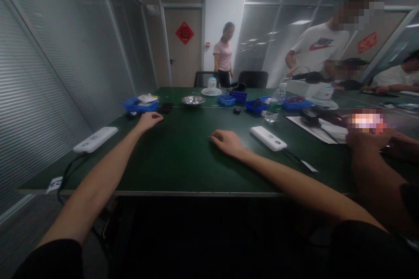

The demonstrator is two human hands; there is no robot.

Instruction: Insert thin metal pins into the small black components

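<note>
My left hand [149, 122] is over the left part of the green table [183, 157]. Its fingers are pinched together, with a small dark spot at their tips that is too small to name. Closer to the table's middle, my right hand [227, 141] is closed, thumb against fingers. A thin, light, needle-like piece [210, 137] pokes out of its fingertips to the left. Beyond both hands stands a shiny metal bowl [193, 101]. A dark flat object [166, 107] lies just past my left hand.
White power banks with cables lie left [96, 139] and right [268, 138]. Behind are a blue tray [140, 105], a water bottle [275, 104] and several blue bins. At right, another person's hand [369, 135] works beside a white board [291, 121]. Other people stand or sit farther back.
</note>
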